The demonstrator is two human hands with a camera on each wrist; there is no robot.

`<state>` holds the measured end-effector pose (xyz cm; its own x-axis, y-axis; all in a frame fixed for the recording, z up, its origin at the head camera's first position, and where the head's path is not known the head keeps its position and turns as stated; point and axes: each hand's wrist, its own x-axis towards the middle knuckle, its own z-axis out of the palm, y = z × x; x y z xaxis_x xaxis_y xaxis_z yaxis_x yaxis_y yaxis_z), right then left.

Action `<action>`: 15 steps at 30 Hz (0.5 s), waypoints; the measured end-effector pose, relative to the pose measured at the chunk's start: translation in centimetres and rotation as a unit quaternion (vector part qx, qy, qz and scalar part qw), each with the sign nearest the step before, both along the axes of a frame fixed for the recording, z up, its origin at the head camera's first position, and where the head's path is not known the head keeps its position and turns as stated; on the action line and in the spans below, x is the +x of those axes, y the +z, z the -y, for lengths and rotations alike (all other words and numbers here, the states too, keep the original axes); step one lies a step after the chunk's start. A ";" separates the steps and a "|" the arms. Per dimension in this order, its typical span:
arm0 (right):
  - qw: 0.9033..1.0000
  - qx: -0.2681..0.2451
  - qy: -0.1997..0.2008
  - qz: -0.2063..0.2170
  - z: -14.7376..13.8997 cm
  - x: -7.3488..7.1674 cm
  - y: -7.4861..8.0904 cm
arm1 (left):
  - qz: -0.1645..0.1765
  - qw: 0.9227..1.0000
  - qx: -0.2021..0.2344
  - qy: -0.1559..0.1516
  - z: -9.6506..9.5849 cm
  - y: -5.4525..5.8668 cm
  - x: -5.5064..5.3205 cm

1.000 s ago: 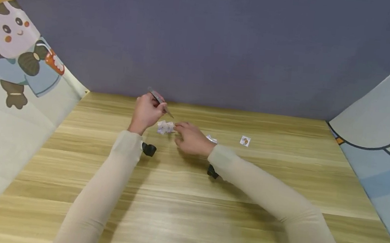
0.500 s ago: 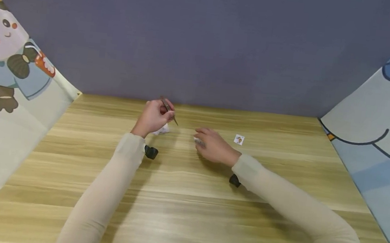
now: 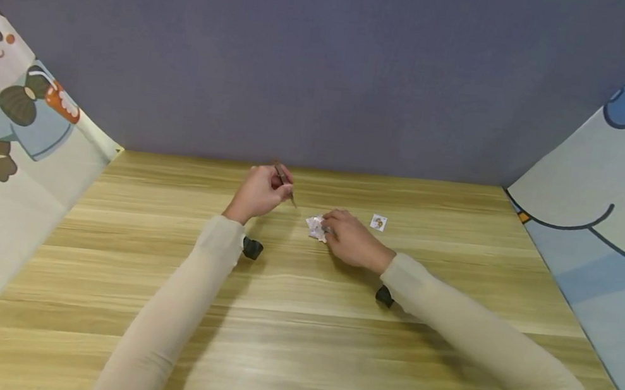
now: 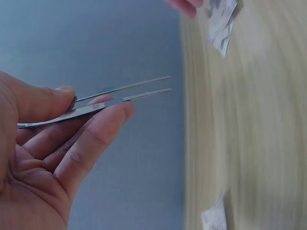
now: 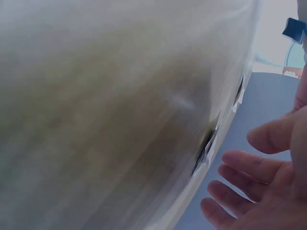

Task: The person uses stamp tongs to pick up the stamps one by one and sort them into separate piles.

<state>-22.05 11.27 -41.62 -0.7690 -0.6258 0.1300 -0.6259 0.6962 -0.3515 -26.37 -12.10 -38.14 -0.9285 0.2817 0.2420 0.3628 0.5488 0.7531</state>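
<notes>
A: What is gripped by the left hand (image 3: 260,193)?

B: Metal tweezers (image 4: 88,109) are pinched between thumb and fingers, above the table (image 3: 299,321); their 2 tips are parted by a narrow gap.

A: And by the right hand (image 3: 359,241)?

B: Nothing is seen to be held; its fingers are loosely extended, with the thumb spread away from them. It is placed at the right edge of a paper heap (image 3: 315,227); whether the heap is touched cannot be told.

A: Are other pieces shown?

B: 1 printed square (image 3: 379,222) is laid beyond the right hand, and 1 white scrap (image 4: 215,218) is seen well apart from the heap.
</notes>
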 end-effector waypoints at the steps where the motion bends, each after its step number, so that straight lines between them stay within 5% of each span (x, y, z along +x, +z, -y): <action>1: 1.000 -0.004 0.003 -0.004 -0.1 0.2 -0.1 | 0.000 1.000 -0.005 -0.006 -0.4 -0.1 0.0; 7: 0.999 0.023 0.042 -0.004 -0.5 1.0 -1.0 | 0.005 1.000 -0.015 -0.023 -2.5 -0.8 0.0; 15: 0.995 0.078 0.057 -0.001 -0.2 1.7 -1.0 | 0.002 1.000 -0.029 -0.009 -4.1 -2.1 -0.3</action>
